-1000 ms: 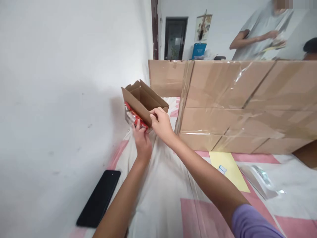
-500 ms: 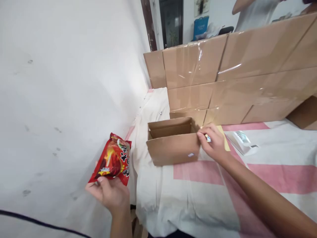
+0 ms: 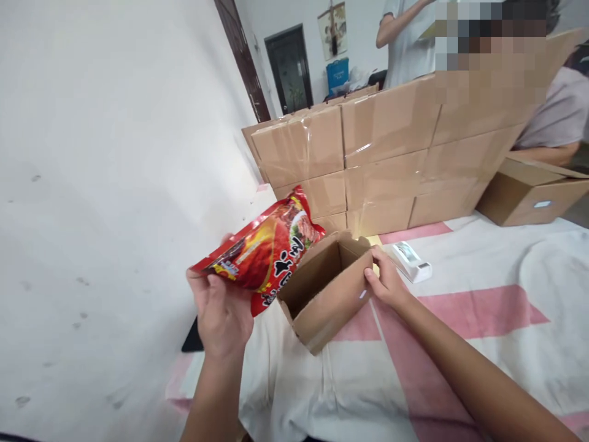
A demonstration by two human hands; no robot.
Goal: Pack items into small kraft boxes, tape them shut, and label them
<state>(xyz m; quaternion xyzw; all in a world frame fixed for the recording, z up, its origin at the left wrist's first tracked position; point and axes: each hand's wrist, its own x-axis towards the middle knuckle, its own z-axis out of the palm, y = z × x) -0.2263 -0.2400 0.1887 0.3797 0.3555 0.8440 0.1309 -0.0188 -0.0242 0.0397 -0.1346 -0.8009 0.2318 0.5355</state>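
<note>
My left hand [image 3: 223, 310] is closed on the lower end of a red food packet [image 3: 262, 252] with dark lettering and a picture of food. The packet is tilted, its far end beside and partly above the open top of a small cardboard box [image 3: 334, 304]. My right hand [image 3: 386, 279] pinches the box's right end, thumb on the near wall. The box is turned at an angle on the cloth, its inside in shadow. Close beyond my right hand lies a white device [image 3: 411, 261] with a small screen.
A wall of taped cardboard boxes [image 3: 391, 159] runs across the back. An open carton [image 3: 529, 190] stands at the right, a person in a pale shirt [image 3: 554, 113] behind it. Another person [image 3: 405, 43] stands further back. A white wall [image 3: 115, 184] borders the left. Pink-and-white cloth [image 3: 460, 313] covers the surface.
My left hand has brought the packet up and right, from beside the wall to the box's opening. The box has been turned at an angle, with my right hand still on it. The view has shifted.
</note>
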